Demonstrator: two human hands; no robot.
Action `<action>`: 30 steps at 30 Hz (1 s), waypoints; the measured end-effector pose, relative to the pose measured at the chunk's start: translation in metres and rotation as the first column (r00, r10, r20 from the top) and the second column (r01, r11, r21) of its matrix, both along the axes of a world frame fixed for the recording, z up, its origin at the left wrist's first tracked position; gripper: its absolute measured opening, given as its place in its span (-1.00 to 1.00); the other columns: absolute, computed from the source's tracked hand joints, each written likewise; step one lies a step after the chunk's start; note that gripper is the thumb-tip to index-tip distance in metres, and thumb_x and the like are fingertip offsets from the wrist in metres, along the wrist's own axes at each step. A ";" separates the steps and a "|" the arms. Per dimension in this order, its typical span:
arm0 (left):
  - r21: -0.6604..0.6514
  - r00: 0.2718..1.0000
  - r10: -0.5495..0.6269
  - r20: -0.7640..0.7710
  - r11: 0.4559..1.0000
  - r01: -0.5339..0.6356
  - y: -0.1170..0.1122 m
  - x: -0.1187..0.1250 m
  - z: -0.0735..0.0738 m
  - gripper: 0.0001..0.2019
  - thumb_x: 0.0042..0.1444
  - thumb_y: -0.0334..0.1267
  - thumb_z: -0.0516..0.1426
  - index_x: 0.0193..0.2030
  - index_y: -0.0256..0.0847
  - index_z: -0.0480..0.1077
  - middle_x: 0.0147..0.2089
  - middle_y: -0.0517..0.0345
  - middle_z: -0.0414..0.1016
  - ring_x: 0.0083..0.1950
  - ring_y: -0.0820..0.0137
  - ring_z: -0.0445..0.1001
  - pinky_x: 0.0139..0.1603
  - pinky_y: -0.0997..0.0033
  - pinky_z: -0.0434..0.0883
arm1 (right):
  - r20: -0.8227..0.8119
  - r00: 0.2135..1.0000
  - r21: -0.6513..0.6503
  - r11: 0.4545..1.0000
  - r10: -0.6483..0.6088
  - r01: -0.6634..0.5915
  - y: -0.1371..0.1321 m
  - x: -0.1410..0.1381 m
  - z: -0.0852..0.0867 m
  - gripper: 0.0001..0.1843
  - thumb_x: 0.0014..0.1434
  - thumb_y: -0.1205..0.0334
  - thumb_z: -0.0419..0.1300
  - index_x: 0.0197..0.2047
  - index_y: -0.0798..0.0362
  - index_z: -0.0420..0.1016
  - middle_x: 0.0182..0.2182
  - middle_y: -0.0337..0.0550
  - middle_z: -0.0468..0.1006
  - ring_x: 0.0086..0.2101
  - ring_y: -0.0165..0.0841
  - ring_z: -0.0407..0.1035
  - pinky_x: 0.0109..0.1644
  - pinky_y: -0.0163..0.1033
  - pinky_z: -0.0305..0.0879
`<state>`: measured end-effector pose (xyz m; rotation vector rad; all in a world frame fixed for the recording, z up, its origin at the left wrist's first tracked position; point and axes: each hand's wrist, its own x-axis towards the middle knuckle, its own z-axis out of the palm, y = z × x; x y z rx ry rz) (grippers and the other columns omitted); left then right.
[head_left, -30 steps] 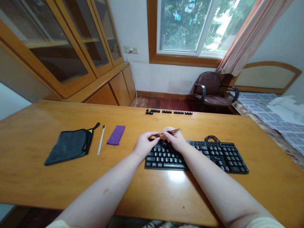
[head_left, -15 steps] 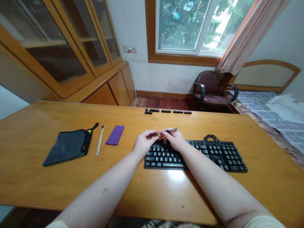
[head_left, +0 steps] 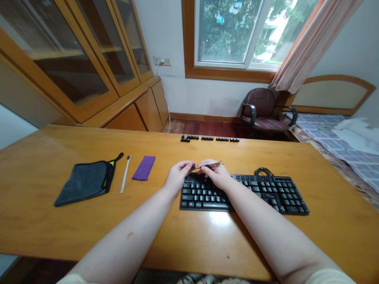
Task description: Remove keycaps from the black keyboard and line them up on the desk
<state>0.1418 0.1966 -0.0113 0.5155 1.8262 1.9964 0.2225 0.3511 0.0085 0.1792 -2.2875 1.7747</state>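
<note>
Over the upper left part of a black keyboard (head_left: 219, 206), both hands are close together. My left hand (head_left: 177, 175) is closed in a pinch on a small black keycap (head_left: 193, 167). My right hand (head_left: 217, 173) is shut around a slim dark tool (head_left: 218, 163), whose thin wiry ends stick out to the right above the knuckles. The tool's other end lies at the fingertips beside the keycap; whether they touch I cannot tell. The hands hide the keyboard's top left keys.
Several loose black keycaps (head_left: 207, 138) form a row along the desk's far edge. Left of the keyboard lie a purple cloth (head_left: 143, 168), a white toothbrush (head_left: 124, 177) and a folded grey cloth (head_left: 85, 183). The keyboard's coiled cable (head_left: 263, 171) rests behind it.
The fingertips have drawn slightly apart, and the keycap in my left hand shows more plainly. The tool in my right hand has tilted a little lower. Nothing else on the desk has moved.
</note>
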 end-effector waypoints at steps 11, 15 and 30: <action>-0.052 0.992 0.104 -0.071 0.993 -0.108 0.000 -0.007 -0.005 -0.68 -0.14 -0.21 0.25 -0.21 -0.28 0.42 -0.17 0.01 0.53 -0.14 0.33 0.50 0.01 0.24 0.39 | -0.124 0.992 0.182 0.982 -0.020 0.043 -0.001 0.001 0.007 -0.76 0.22 0.18 0.06 -0.26 0.06 0.54 -0.40 -0.12 0.51 -0.34 -0.36 0.40 -0.15 -0.20 0.33; -0.104 0.969 0.186 -0.163 0.973 -0.204 0.001 -0.021 0.005 -0.67 -0.08 -0.26 0.19 -0.12 -0.27 0.40 -0.13 -0.02 0.52 -0.11 0.32 0.50 0.01 0.26 0.40 | -0.114 0.992 0.148 0.986 -0.056 0.073 -0.001 0.002 0.009 -0.73 0.21 0.14 0.06 -0.29 0.07 0.54 -0.41 -0.13 0.51 -0.44 -0.40 0.38 -0.27 -0.25 0.34; -0.604 0.679 -0.244 -0.693 0.710 -0.361 0.079 -0.125 0.010 -0.67 -0.04 -0.34 0.17 -0.07 -0.12 0.43 -0.15 0.05 0.54 -0.02 0.20 0.40 0.17 0.11 0.12 | -0.128 0.979 0.074 0.982 -0.161 0.172 0.001 0.000 0.007 -0.75 0.19 0.16 0.09 -0.36 0.08 0.53 -0.46 -0.14 0.51 -0.44 -0.39 0.36 -0.26 -0.25 0.31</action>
